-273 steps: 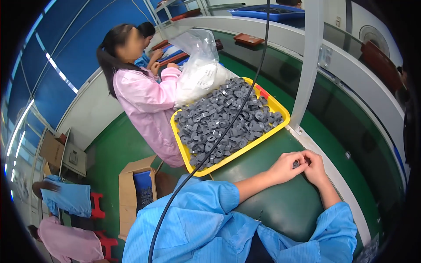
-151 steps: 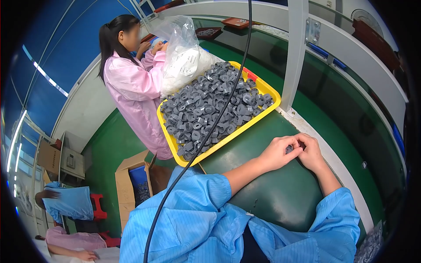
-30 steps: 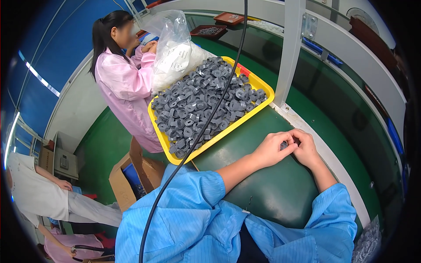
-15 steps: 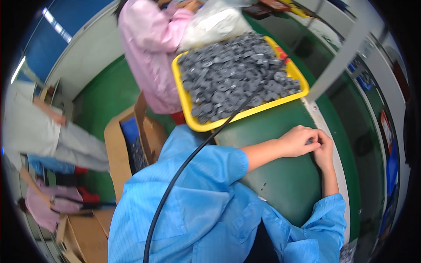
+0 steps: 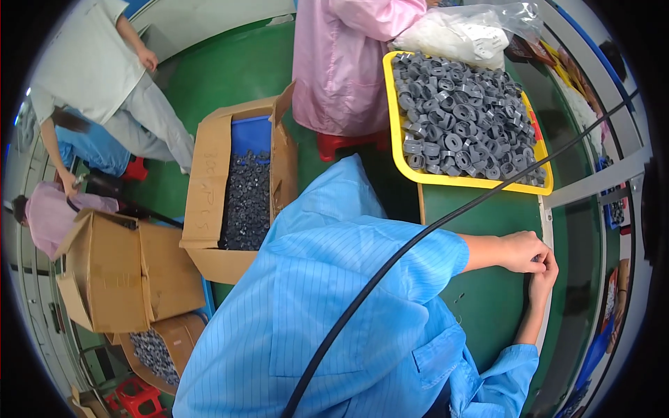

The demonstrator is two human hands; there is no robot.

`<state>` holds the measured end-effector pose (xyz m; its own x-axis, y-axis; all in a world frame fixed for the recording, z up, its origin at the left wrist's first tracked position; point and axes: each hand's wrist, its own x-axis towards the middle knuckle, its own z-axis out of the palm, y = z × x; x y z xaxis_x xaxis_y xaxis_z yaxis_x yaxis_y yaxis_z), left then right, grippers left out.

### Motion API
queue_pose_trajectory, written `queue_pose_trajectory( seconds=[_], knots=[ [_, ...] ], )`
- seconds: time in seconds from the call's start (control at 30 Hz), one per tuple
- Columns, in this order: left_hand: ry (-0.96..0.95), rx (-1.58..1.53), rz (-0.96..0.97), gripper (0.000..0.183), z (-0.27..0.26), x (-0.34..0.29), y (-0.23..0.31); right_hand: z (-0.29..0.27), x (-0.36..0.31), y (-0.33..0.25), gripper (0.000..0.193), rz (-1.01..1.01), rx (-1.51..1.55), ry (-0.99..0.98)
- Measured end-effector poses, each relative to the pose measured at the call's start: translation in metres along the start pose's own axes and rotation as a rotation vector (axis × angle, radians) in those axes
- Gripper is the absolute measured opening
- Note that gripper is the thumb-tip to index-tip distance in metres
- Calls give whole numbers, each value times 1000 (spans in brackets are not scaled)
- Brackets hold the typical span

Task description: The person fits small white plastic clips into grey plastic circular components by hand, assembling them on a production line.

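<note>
Working right at the rim of the green table (image 5: 488, 306), the two hands could let their little part slip over the edge, because they meet so close to it. Beside the table stands a brown cardboard box with small dark ring parts in it (image 5: 244, 195), and the big yellow plastic tray heaped with grey ring-shaped parts (image 5: 401, 139) sits on the table, well away from the hands. The left hand (image 5: 519, 251) is curled nearly closed, and the right hand (image 5: 542, 282) touches it, fingertips pinched together on something tiny and dark. What it is, I cannot tell.
</note>
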<state>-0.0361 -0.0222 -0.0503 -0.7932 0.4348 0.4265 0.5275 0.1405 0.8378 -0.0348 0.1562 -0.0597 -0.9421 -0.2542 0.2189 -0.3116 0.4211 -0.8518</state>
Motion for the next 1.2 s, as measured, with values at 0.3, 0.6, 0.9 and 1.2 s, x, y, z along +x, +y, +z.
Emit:
queue_pose_trajectory(
  seconds=[0.3, 0.6, 0.9, 1.2],
  knots=[
    [40, 47, 59, 14, 5, -1, 0, -10, 2, 20, 26, -61, 20, -60],
    [20, 103, 21, 15, -3, -12, 14, -7, 1, 21, 21, -71, 64, -83],
    [15, 138, 78, 17, 0, -7, 7, 5, -3, -14, 15, -93, 10, 2],
    [-35, 110, 41, 19, -4, -8, 13, 7, -2, -19, 19, -73, -52, 55]
  ],
)
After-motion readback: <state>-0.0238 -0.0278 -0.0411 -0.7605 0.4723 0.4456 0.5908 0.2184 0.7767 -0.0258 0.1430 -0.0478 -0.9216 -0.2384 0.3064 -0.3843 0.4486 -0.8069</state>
